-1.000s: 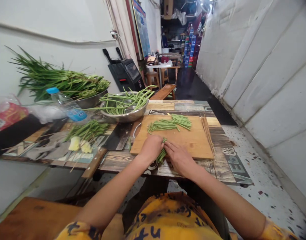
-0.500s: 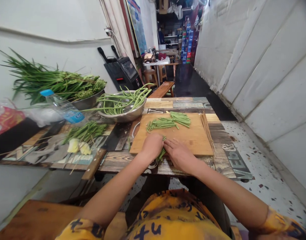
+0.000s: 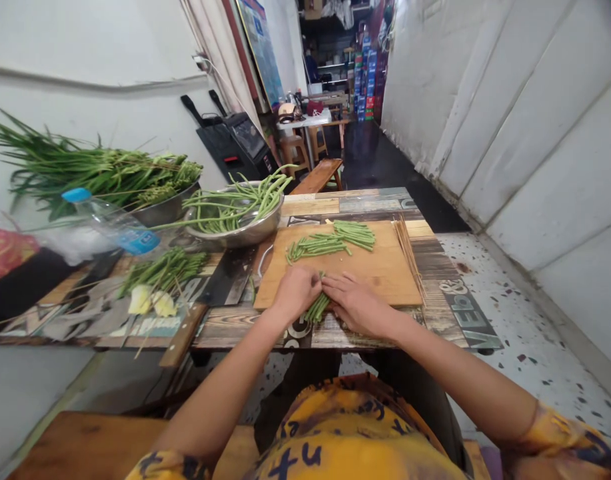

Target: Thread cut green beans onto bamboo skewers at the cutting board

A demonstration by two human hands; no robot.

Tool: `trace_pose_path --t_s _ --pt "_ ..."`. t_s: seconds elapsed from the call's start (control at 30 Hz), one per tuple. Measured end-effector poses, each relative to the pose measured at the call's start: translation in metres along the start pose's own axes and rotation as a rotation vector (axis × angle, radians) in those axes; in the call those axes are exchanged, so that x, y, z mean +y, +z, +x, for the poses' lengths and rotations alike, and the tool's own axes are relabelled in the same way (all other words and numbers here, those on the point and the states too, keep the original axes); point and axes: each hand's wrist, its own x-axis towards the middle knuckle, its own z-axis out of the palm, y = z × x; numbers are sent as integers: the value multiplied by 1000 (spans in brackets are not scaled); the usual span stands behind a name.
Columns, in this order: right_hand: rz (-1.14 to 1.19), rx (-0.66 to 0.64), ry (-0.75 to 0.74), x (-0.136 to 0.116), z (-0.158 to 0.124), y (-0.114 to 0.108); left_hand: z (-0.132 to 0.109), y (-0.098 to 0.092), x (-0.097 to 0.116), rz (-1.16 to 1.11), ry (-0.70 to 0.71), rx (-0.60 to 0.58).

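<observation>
At the front edge of the wooden cutting board, both hands meet around a small bundle of cut green beans. My left hand has its fingers closed on the bundle's left side. From the right, my right hand presses its fingers together against the same beans. Further back on the board lie two groups of cut beans, one at the middle and one to its right. Thin brown skewers lie along the board's right edge.
Left of the board are a steel bowl of long beans, a cleaver, skewered vegetables, a plastic bottle and a bowl of leafy greens. A bench stands beyond the table.
The view has shifted slightly. My left hand has opened up a little from its fist and drawn slightly left, and more of the bean bundle shows between my hands.
</observation>
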Motion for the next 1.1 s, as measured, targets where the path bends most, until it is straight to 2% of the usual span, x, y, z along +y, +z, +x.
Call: trace_pose_path --t_s 0.1,0.17,0.23,0.3,0.37,0.47,0.53,0.63,0.87,1.0,1.1 --pt "47 32 4 -3 -8 -12 -5 0 -4 -88 85 11" --pt "87 114 38 -7 -22 -24 -13 2 -8 -168 96 97" --pt "103 237 153 -12 -43 -34 -21 4 -12 -225 87 202" --pt "67 237 299 -17 -67 -38 -31 3 -15 -218 111 241" --pt "62 135 390 -23 -87 -34 -40 1 -16 -138 202 174" --pt "144 49 422 -31 -102 -19 -49 1 -12 14 357 8" --pt "166 49 426 -35 -103 -9 -52 4 -9 73 397 -50" --pt "138 38 435 -35 -97 3 -51 8 -7 99 393 -69" --pt "-65 49 335 -13 -98 24 -47 9 -11 52 428 -77" --pt "-109 55 312 -6 -95 28 -45 13 -12 54 417 -46" --pt "-118 66 333 -8 -91 26 -42 12 -13 14 409 -64"
